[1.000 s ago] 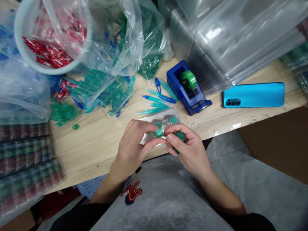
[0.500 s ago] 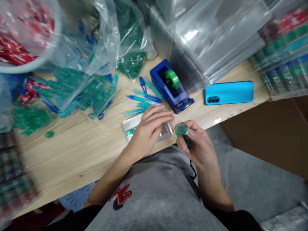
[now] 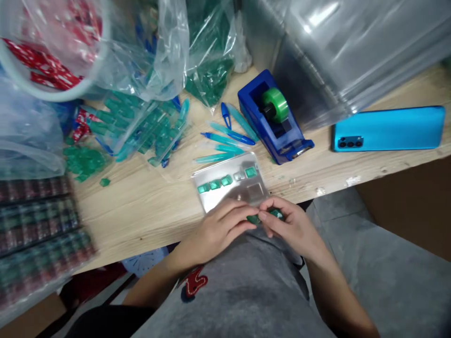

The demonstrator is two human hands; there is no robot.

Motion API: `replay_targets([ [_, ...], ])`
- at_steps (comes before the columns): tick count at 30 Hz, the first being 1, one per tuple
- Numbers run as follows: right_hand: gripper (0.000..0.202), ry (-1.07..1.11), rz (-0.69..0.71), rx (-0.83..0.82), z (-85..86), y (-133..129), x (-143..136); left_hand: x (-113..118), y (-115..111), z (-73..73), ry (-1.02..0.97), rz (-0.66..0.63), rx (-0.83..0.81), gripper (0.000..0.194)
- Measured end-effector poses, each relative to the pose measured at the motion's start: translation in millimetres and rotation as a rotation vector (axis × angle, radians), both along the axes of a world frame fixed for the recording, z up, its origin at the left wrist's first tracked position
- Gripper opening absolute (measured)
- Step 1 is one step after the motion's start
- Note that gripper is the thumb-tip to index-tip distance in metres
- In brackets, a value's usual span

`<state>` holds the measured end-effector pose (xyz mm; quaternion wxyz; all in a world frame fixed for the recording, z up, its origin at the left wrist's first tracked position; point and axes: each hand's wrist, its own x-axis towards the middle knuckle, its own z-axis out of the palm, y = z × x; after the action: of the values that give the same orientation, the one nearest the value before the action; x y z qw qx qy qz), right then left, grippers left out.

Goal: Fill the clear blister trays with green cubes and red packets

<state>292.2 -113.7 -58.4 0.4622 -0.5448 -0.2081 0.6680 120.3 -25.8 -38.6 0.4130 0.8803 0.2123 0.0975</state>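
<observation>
Fingertips of my left hand close on a small green translucent piece just over the table's front edge. My right hand meets it there, its thumb and forefinger at the same piece. Another green piece shows between the right fingers; what else lies in that palm is hidden. Right behind the hands a shallow transparent plastic tray lies on the wooden table. Several green pieces sit in a row of its small hollows, with one bare hollow among them. My left fingers overlap the tray's near edge.
Behind the tray lie several blue and turquoise pens and a blue tape dispenser. A blue phone rests to the right. Leftward are a pile of green pieces, plastic bags, a white bucket and stacked packs.
My left hand has drawn back from over the tray, uncovering its green pieces, and has met the right hand. The right hand has lowered its green piece towards me. The view has shifted.
</observation>
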Motion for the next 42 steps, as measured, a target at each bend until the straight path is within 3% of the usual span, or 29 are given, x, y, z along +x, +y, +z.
replay_targets([
  [3,0.018,-0.016,-0.035,0.003,-3.1,3,-4,-8,7,-3.2,0.007,0.123,0.124,0.021],
  [7,0.014,-0.169,-0.151,0.004,-6.8,3,-1,-7,29,-17.8,0.037,0.296,0.462,0.019],
  [10,0.012,-0.255,-0.173,0.007,-8.0,0,4,1,38,-30.9,0.023,0.298,0.585,0.019],
  [15,0.011,-0.334,-0.178,0.009,-8.8,-2,6,16,33,-43.5,0.103,0.312,0.668,0.019],
  [19,0.005,-0.575,-0.199,0.027,-11.0,-2,3,14,27,-39.4,0.171,0.317,0.627,0.028],
  [22,0.008,-0.812,-0.205,0.089,-12.8,-3,1,-3,22,-23.6,0.123,0.309,0.449,0.03],
  [25,0.015,-0.945,-0.181,0.19,-14.9,1,0,-25,14,-7.6,0.176,0.185,0.278,0.021],
  [27,0.017,-0.997,-0.138,0.242,-16.5,8,-3,-36,10,-3.7,0.249,0.075,0.262,0.014],
  [34,0.017,-1.146,-0.024,0.263,-22.2,43,-8,-38,13,-14.0,0.284,0.014,0.294,0.016],
  [42,0.024,-1.145,0.072,0.309,-18.7,43,2,-36,13,-16.1,0.328,-0.043,0.371,0.02],
])
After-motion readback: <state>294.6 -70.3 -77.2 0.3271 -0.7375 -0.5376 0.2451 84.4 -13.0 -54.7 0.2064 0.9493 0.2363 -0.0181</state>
